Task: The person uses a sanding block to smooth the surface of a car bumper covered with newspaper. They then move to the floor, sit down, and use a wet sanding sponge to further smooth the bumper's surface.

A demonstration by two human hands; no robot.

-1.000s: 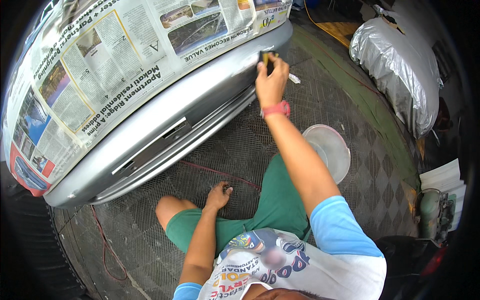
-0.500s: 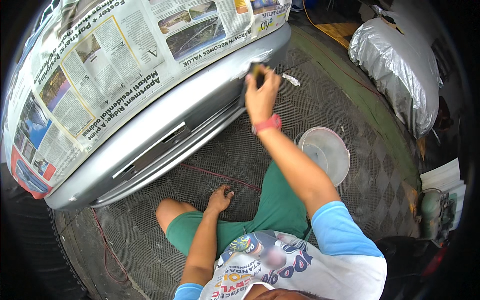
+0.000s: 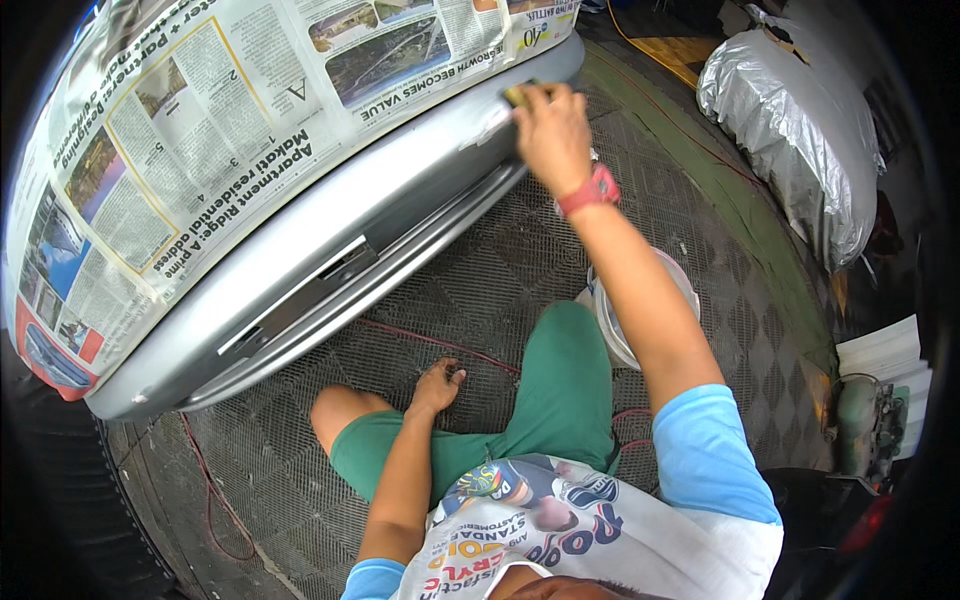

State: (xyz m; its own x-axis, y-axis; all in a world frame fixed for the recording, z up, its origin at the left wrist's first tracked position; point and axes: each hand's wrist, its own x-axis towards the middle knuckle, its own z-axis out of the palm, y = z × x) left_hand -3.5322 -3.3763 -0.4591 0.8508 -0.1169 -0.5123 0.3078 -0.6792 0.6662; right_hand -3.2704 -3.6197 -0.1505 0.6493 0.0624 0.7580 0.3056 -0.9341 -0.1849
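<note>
In my right hand (image 3: 553,138) is a small dark sanding block (image 3: 514,97) with a yellowish edge. My fingers wrap round it and hide most of it. The block is against the far right end of a silver-grey car bumper (image 3: 400,200), beside a whitish patch (image 3: 486,132) on its surface. A red watch (image 3: 592,190) is on my right wrist. My left hand (image 3: 437,387) hangs loosely over my lap, fingers half curled and apart, with nothing in it. Sheets of newspaper (image 3: 230,130) cover the car body above the bumper.
A whitish plastic bucket (image 3: 620,345) stands right of my knee, partly behind my right forearm. Thin red hose (image 3: 440,341) crosses the dark textured floor matting (image 3: 480,270). Silver sheeting (image 3: 790,130) covers a large shape at the right. A greenish machine (image 3: 858,415) sits at the far right.
My right hand has moved right and slightly farther away along the bumper with the sanding block. My forearm covers more of the bucket now. The left hand has barely shifted.
</note>
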